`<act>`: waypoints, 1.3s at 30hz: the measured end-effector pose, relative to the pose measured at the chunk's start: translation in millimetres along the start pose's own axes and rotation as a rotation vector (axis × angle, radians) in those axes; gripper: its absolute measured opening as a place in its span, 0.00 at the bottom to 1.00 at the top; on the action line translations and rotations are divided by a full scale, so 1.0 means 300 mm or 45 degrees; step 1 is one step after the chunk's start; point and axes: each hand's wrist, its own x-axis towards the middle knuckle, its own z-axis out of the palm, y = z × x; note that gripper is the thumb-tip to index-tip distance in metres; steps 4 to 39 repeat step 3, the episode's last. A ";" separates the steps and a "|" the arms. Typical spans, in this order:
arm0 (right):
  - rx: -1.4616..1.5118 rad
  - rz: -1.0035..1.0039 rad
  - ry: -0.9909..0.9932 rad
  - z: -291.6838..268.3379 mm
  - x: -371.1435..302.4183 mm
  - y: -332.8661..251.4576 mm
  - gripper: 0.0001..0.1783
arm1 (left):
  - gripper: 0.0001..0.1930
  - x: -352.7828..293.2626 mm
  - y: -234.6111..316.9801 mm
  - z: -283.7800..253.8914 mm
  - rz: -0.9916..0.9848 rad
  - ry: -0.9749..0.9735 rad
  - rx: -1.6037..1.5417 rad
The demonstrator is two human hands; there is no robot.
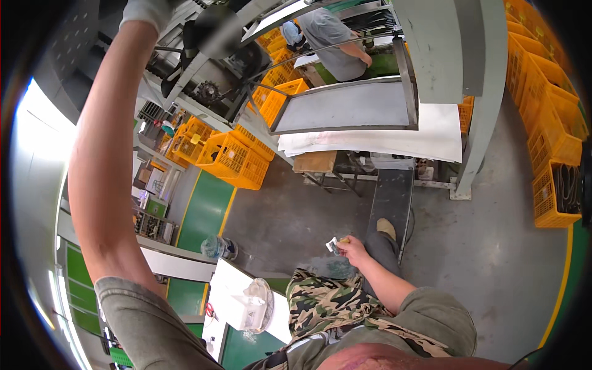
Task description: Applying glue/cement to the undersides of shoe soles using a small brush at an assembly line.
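Note:
My left hand (147, 13), in a pale glove, is raised at the top left edge beside the dark machine parts. Its fingers are not shown clearly, so I cannot tell what it touches. Low in the middle, my right hand (354, 249) is closed around the short handle of a small brush (333, 245) with a whitish head. The brush is held in the air above the grey floor, near my knee. Farther off, a flat metal-framed panel (351, 108) hangs above large white sheets (376, 140).
A white board (221, 290) carries a clear plastic tub (254, 305) with whitish contents. A clear water jug (220, 247) stands beyond it. Yellow crates (234, 161) are stacked left and right. A machine post (487, 80) rises at right. A co-worker (336, 43) stands behind the panel.

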 end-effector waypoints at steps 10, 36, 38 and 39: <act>0.059 -0.043 -0.026 -0.023 0.014 0.003 0.13 | 0.21 0.264 -0.142 0.081 1.378 1.240 0.979; 0.059 -0.043 -0.026 -0.023 0.014 0.003 0.13 | 0.21 0.264 -0.142 0.081 1.378 1.240 0.979; 0.059 -0.043 -0.026 -0.023 0.014 0.003 0.13 | 0.21 0.264 -0.142 0.081 1.378 1.240 0.979; 0.059 -0.043 -0.026 -0.023 0.014 0.003 0.13 | 0.21 0.264 -0.142 0.081 1.378 1.240 0.979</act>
